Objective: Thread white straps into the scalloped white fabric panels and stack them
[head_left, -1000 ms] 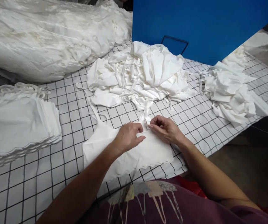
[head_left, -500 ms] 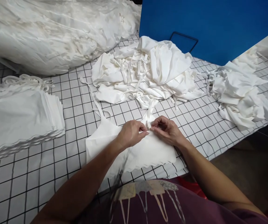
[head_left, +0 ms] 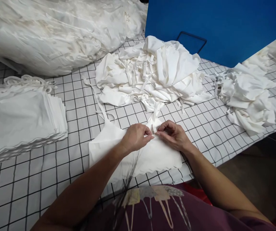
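Note:
A white camisole-like top [head_left: 152,157] with thin straps lies flat on the checked cloth in front of me. My left hand [head_left: 138,136] pinches its upper edge, thumb and forefinger together. Close beside it, my right hand [head_left: 172,134] also pinches at that edge, by the base of the right strap [head_left: 155,117]. The fingertips of both hands almost meet, and the small bit of fabric between them is partly hidden. The left strap [head_left: 100,104] trails loosely away up the cloth.
Beyond the top lies a heap of white garments [head_left: 149,73] with straps. A neat stack of white tops [head_left: 24,118] is at left, another loose pile [head_left: 250,96] at right. A big clear bag [head_left: 63,35] and a blue panel [head_left: 219,29] stand behind, on the checked tablecloth [head_left: 77,154].
Both hands stay at the same spot on the top's edge, with only a slight shift of the right fingertips. The whole view has moved very slightly.

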Motion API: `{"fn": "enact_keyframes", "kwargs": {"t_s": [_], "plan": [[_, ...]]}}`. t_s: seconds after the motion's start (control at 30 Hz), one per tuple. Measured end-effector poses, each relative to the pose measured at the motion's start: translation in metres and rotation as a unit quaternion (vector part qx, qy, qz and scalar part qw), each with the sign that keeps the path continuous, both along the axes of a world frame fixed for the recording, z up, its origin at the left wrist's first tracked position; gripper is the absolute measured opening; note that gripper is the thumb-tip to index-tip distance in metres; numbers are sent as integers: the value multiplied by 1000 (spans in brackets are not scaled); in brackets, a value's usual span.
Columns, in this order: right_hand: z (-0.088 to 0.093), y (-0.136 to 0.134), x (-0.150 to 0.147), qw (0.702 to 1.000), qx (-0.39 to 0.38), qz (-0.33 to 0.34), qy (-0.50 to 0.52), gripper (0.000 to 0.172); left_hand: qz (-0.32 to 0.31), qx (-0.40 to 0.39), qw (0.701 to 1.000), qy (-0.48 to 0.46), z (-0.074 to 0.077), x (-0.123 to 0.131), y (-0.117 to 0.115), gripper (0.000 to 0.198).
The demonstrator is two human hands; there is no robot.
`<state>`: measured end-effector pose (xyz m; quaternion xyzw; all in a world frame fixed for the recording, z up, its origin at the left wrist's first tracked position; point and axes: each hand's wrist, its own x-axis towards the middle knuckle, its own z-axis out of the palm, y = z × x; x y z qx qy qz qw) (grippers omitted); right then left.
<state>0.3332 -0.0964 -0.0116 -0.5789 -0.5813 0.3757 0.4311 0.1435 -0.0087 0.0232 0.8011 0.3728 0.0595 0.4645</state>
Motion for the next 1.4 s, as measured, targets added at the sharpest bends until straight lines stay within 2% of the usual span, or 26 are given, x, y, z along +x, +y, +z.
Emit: {"fn": "enact_keyframes", "kwargs": {"t_s": [0.17,0.43,0.5,0.67,0.77,0.83,0.93,1.03,1.13,1.2,1.3,1.4], "plan": [[1,0,-5,1000,9,10,-7,14,-7,5,1000,-7,0,0,1,14],[-3,0,-18,999,-4,-27,43,17,26,8,1000,-2,-2,3,-2,22],[0,1,-19,997,-29,-30,64,21,36,6,999,1,-3,4,-3,23],[12,8,-19,981,-80,19,177,41,18,36,999,27,-6,5,-3,21],[12,18,-16,982,-67,8,174,50,3,58,997,44,-5,5,-4,17],[7,24,-13,986,-49,-19,160,52,0,120,991,61,-4,3,-9,11],[-1,30,-9,993,-19,-72,86,47,-13,277,959,64,-5,-7,-21,20],[-5,28,-10,991,55,-96,-75,38,-70,372,925,17,-12,-27,-36,31],[-8,21,-14,958,138,-45,-248,36,-136,382,914,8,-22,-48,-48,42],[-10,18,-14,930,167,-16,-327,34,-160,370,915,18,-28,-61,-51,48],[-6,21,-10,911,187,-33,-365,29,-158,364,918,4,-30,-81,-46,52],[14,39,-15,919,201,-44,-336,21,-131,378,917,-3,-26,-105,-32,48]]}}
